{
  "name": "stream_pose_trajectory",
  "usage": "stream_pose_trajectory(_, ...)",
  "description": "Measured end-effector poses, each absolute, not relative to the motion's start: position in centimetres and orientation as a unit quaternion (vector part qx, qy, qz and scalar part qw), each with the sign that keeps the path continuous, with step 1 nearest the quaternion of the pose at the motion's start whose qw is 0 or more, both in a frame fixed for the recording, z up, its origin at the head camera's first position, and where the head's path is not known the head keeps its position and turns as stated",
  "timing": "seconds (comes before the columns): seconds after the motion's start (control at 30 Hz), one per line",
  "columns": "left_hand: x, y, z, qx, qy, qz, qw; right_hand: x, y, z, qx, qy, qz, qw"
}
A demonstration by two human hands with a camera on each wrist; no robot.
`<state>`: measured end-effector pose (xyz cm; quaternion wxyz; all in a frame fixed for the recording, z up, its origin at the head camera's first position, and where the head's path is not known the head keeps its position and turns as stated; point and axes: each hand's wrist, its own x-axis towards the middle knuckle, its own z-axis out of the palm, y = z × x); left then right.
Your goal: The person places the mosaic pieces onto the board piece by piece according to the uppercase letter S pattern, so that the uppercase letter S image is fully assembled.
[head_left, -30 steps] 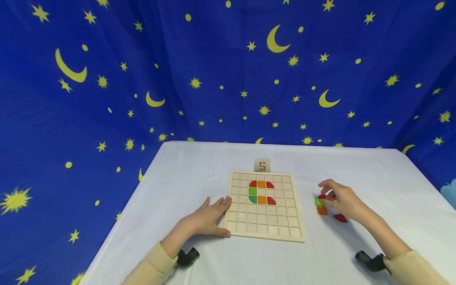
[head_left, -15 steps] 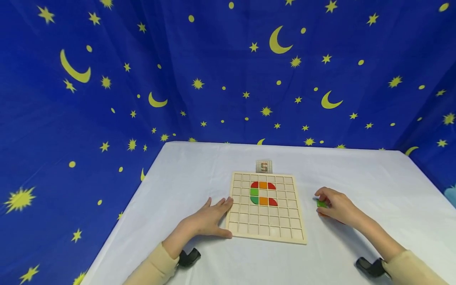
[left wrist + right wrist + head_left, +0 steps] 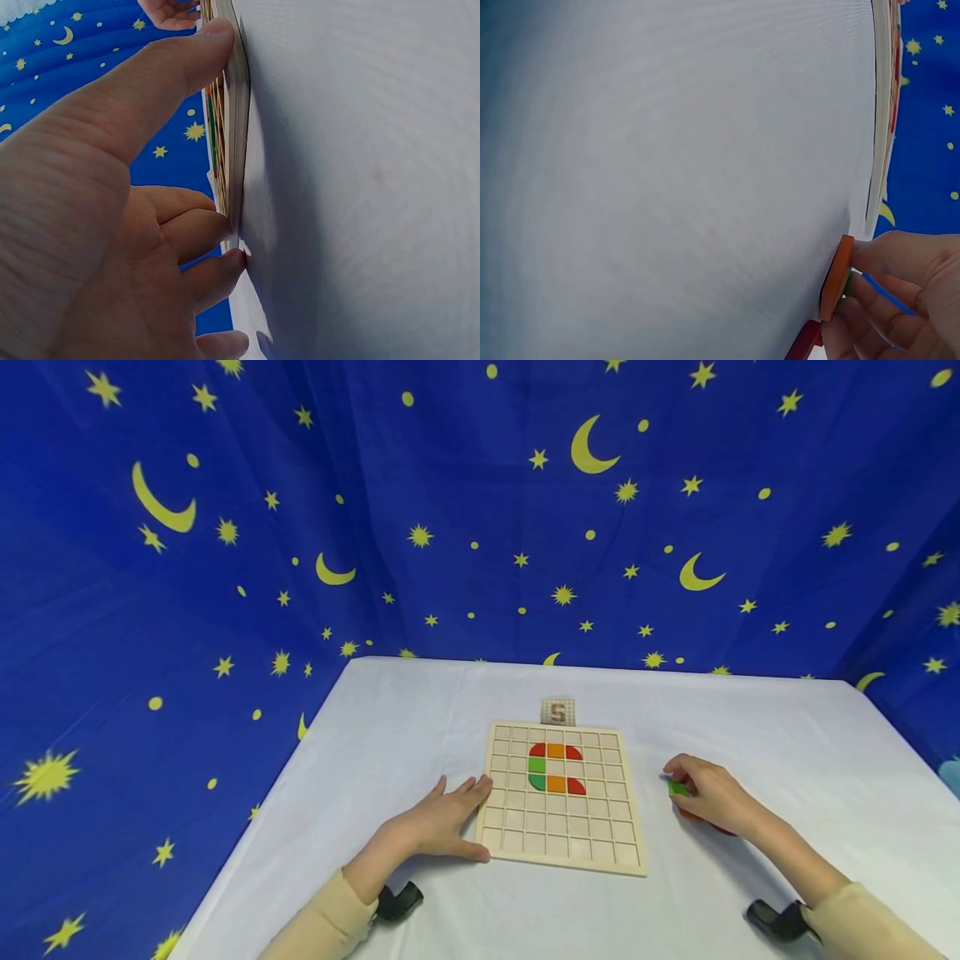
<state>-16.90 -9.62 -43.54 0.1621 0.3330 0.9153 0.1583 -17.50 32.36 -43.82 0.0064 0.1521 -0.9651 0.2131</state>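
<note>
Evidently the loose green tile (image 3: 678,787) is the one in play: it's on the table, right of the board (image 3: 535,821), w/ the R hand (image 3: 711,792) curled round it, thumb one side, fingers the other, prob. for a good hold on its edges; can't tell if it's off the cloth. An orange tile (image 3: 836,279) is right at the thumb tip, a red tile (image 3: 802,343) next to it, bunched for easy reach, I'd guess. The board lies flat mid-table; its coloured pieces (image 3: 556,784) make an open-sided curve, each in its own square, so they shouldn't wander. L hand (image 3: 442,827) is spread along the left edge, thumb by the near corner, presumably to stop sliding. Just past the far edge there's a small card (image 3: 558,712) w/ an S-like shape, likely put there for easy viewing. White cloth (image 3: 787,760) under it all, starry curtain (image 3: 450,460) behind.
</note>
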Motion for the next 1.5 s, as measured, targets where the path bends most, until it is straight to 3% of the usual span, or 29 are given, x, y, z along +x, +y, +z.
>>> stream_pose_trajectory(1.0,-16.9,-9.7,-43.5,0.334,0.914,0.16,0.163,-17.3,30.3,-39.5,0.163,-0.959,0.228,0.05)
stream_pose_trajectory(1.5,-16.7,-9.6,-43.2,0.332,0.915,0.159,0.163,-17.9,27.2,-40.2,0.209,-0.946,0.245,0.038)
